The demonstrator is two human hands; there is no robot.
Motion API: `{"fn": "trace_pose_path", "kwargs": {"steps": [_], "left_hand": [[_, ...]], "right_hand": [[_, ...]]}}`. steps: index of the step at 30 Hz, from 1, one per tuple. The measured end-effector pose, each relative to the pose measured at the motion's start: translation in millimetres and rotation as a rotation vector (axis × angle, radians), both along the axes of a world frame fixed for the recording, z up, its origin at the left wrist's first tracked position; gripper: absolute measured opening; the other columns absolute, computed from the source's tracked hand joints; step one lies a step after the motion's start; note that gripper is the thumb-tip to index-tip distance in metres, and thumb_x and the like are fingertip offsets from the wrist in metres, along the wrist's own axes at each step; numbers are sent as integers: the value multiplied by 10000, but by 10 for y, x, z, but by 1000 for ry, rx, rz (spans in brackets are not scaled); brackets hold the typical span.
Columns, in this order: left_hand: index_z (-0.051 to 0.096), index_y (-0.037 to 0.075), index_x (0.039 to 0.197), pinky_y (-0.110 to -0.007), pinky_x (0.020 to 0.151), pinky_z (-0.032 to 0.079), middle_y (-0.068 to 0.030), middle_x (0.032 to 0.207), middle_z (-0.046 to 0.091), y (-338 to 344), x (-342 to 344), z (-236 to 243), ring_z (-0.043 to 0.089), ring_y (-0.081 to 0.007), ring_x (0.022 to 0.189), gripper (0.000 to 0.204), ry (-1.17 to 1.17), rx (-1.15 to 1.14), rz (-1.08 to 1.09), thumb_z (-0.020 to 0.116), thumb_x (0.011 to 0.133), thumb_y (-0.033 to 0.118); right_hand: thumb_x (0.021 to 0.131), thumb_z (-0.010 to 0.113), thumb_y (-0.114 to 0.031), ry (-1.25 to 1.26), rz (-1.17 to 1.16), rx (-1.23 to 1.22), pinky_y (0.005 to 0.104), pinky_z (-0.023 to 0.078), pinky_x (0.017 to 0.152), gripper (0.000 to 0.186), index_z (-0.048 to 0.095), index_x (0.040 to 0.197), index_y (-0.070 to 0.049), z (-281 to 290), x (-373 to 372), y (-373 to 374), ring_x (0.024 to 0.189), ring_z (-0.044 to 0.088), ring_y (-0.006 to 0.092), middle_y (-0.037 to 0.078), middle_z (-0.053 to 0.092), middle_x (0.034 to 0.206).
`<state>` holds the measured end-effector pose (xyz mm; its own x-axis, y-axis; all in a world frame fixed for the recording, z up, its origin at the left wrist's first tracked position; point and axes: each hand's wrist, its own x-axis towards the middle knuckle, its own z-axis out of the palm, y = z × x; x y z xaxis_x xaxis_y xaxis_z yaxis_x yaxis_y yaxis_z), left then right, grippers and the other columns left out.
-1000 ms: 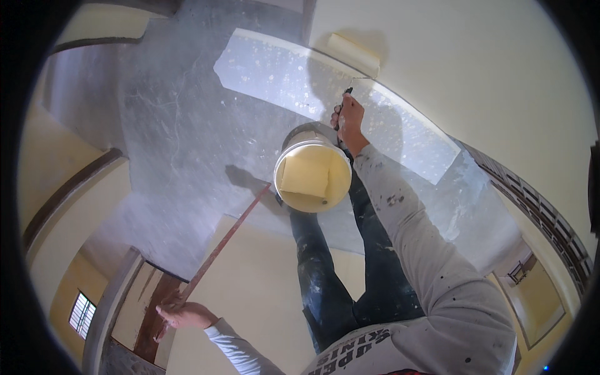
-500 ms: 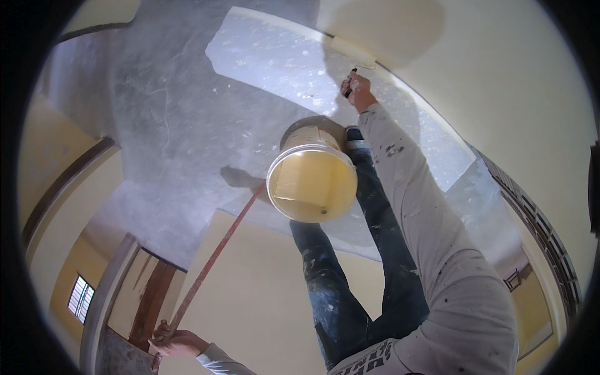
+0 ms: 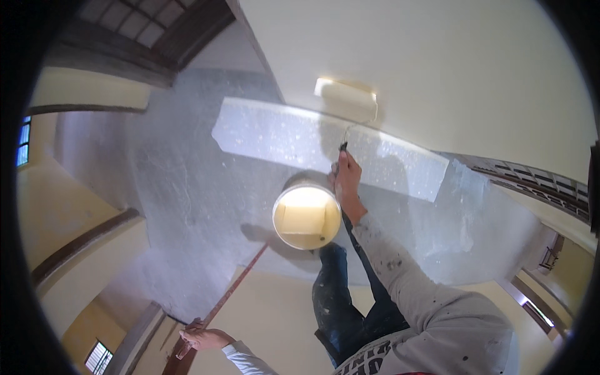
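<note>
My right hand (image 3: 348, 178) is closed round the dark handle of a paint roller (image 3: 345, 99). The roller's long cream sleeve lies close against the pale wall, a little above its foot, and its thin wire frame shows. My left hand (image 3: 203, 337) grips a reddish pole (image 3: 236, 281) near its upper end. The pole slants down toward the floor beside a round white bucket (image 3: 279, 212). Cream-yellow paint is in the bucket, which stands between the pole and my right forearm.
A pale, paint-spotted sheet (image 3: 269, 122) lies on the grey floor (image 3: 181, 169) along the foot of the wall (image 3: 462, 69). My legs (image 3: 334, 294) are just behind the bucket. Dark-topped low ledges (image 3: 81, 247) stand at left, and a dark grille (image 3: 531, 181) is at right.
The roller has come up from the wall's foot onto the wall, and its frame now shows. My view has shifted, so the bucket looks smaller and lower. Both hands keep their grip.
</note>
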<state>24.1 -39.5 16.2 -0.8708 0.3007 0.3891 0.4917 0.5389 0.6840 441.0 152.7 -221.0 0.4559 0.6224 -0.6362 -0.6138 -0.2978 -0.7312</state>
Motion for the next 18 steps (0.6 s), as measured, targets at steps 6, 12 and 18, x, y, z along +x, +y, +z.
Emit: {"fn": "trace_pose_path", "kwargs": {"steps": [6, 12, 18], "left_hand": [[461, 46, 719, -387, 729, 457, -52, 665, 469, -275, -107, 13, 466, -207, 668, 551, -226, 177, -152, 457, 1099, 445], [488, 35, 771, -352, 685, 411, -57, 710, 507, -383, 183, 223, 480, -197, 687, 529, -319, 112, -153, 442, 1107, 440], [454, 49, 733, -330, 619, 389, -62, 666, 490, -539, -4, 92, 463, -171, 633, 486, -314, 185, -301, 504, 1098, 366]], "right_hand": [[1114, 486, -242, -121, -55, 178, 250, 364, 379, 333, 622, 1334, -33, 1435, -46, -118, 451, 378, 43, -41, 411, 623], [1109, 491, -213, -395, -38, 481, 216, 349, 430, 361, 595, 1379, 3, 2380, 219, 7, 511, 375, 27, -51, 432, 682], [1114, 507, -277, -533, -41, 669, 201, 346, 455, 418, 568, 1402, 20, 3474, 323, 281, 541, 376, 22, -54, 430, 705]]}}
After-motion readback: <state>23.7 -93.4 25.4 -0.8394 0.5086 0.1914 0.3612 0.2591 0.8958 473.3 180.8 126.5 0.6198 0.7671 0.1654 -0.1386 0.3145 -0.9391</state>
